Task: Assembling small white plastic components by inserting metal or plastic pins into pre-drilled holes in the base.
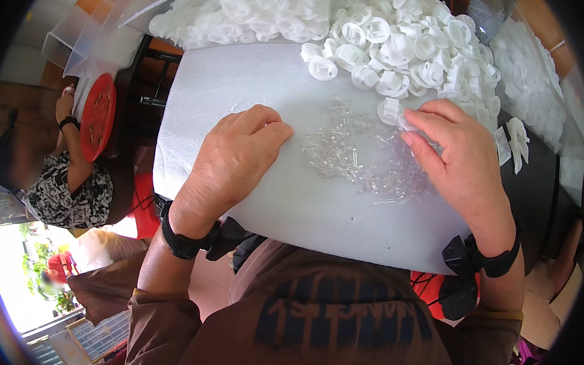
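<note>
Over the left half of the pale foam-like sheet (pixel 204 85), my left hand (pixel 237 160) is closed with thumb and forefinger pressed together. Whatever may be between those fingertips is too small or hidden to make out. My right hand (pixel 458 158) pinches a round white plastic piece (pixel 406 120) between thumb and fingers at the edge of a heap. Another white disc with a raised square part (pixel 389 111) lies right beside it. Small clear plastic pins (pixel 336 152) lie scattered between my hands, some of them below my right fingertips.
A big heap of white plastic parts (pixel 405 43) covers the far right of the worktop. Bagged white parts (pixel 248 12) sit at the far left, with another bag (pixel 528 82) at right. A white glove (pixel 518 145) lies beside the sheet. Leftward, another person works near a red tray (pixel 99 116).
</note>
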The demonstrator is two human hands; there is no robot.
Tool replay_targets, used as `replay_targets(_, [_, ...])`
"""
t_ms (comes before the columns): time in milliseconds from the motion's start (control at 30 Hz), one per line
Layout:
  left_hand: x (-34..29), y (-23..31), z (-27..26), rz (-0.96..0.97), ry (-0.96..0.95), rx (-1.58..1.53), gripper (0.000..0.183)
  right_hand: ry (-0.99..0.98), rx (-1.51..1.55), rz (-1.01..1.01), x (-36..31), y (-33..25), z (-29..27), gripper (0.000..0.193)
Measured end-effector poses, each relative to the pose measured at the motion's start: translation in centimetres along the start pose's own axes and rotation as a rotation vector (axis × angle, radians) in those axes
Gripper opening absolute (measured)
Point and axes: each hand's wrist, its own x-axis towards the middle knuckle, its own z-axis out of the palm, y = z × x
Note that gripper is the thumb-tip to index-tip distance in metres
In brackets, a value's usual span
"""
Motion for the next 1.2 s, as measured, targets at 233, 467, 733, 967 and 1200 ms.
replay_targets(233, [0.3, -0.8, -0.2, 0.14, -0.017, 0.04, 0.016, -0.003, 0.06, 0.052, 0.0, -0.5, -0.3, 0.015])
replay_targets(467, [0.4, -1.3, -0.1, 0.215, -0.034, 0.073, 0.018, 0.024, 0.993, 0.457, -1.9, -1.4, -2.2, 0.02])
replay_targets(733, [0.7, -0.7, 0.2, 0.209, -0.014, 0.063, 0.014, 0.021, 1.493, 0.656, -4.1, -1.5, -1.8, 0.028])
replay_targets(967, [0.5, -0.2, -0.1, 0.161, 0.009, 0.058, 0.014, 0.021, 1.604, 0.667, -4.7, -2.3, -1.4, 0.021])
replay_targets(1200, [-0.7, 3.4, -0.5, -0.144, 0.097, -0.381, 0.013, -0.027, 1.64, 0.644, -4.9, -3.0, -1.2, 0.043])
